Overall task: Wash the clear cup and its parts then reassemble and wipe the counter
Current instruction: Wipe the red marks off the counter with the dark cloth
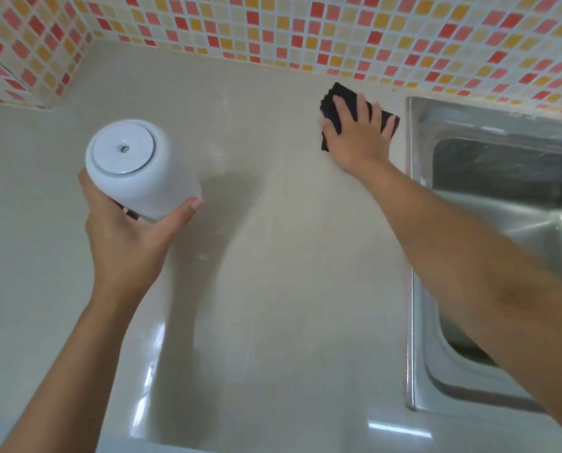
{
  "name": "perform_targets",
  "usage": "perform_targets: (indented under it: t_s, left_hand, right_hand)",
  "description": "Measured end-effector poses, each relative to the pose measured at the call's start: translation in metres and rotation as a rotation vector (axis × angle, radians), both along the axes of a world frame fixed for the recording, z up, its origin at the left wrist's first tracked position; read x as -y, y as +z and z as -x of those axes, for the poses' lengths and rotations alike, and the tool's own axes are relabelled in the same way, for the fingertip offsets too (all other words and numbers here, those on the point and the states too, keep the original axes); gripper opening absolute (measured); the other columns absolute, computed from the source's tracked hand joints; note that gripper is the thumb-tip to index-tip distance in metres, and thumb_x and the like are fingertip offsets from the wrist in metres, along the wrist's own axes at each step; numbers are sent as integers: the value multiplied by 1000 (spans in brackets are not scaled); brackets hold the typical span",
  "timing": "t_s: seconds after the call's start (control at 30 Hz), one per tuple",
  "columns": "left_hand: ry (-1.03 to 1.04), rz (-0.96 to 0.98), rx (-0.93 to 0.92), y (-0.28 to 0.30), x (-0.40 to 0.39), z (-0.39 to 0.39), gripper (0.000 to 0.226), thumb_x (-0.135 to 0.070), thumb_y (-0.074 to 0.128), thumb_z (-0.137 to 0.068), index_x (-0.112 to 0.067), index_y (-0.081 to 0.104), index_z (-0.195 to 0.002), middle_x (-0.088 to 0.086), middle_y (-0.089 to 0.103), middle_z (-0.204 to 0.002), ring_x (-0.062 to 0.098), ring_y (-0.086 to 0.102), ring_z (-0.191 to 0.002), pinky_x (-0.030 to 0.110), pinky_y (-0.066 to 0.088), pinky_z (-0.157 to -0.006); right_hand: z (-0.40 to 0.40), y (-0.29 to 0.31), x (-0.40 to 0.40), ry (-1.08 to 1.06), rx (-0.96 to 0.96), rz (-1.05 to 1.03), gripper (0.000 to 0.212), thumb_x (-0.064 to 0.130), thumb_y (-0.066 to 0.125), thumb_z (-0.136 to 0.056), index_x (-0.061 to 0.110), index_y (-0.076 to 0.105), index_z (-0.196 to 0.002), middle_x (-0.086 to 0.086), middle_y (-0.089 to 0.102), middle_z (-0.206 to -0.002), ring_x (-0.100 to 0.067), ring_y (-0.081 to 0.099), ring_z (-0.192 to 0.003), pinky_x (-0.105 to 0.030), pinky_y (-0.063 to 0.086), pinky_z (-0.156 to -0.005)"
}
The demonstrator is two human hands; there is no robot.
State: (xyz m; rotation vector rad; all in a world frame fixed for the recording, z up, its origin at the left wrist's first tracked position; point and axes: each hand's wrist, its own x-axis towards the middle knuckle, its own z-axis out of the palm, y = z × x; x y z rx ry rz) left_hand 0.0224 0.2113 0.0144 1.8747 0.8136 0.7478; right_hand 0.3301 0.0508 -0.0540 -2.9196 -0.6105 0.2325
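Note:
My left hand (132,233) grips the cup (139,171) from below and holds it above the beige counter (273,256) at the left. The cup shows a white body and a round white lid with a small hole, tilted toward me. My right hand (354,132) lies flat, fingers spread, pressing a black cloth (330,103) onto the counter near the back wall, just left of the sink. The cloth pokes out around my fingers on all sides.
A steel sink (501,197) fills the right side, its rim running down beside my right forearm. A mosaic tile wall (305,31) in red, orange and cream backs the counter and turns forward at the far left.

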Motion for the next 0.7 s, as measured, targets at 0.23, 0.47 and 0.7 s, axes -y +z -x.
perform_targets:
  t_s: [0.23,0.47,0.7]
  left_hand:
    - [75,-31,17,9,-13,-3,94,-35,88,-66,-14,33,-140,-6,57,-132,6,57,-118,31,50,-98]
    - [53,-43,39,16,-13,-10,93,-34,87,-68,-9,33,-141,-5,58,-131,3,58,-116,25,51,-94]
    - [113,-67,-18,14,-27,7,97,-44,87,-64,-11,35,-140,-6,59,-131,4,58,-117,35,50,-98]
  right_hand:
    - [160,-6,-80,297,138,-92,55,53,30,-95,37,29,-147,-8,27,-157,-34,19,-143,-57,4,-115]
    - [118,-8,-49,404,113,-67,54,55,21,-95,41,30,-147,-1,30,-156,-29,23,-143,-52,10,-116]
    - [98,-8,10,81,137,-20,54,51,18,-99,35,21,-151,-8,24,-158,-33,17,-145,-56,8,-116]
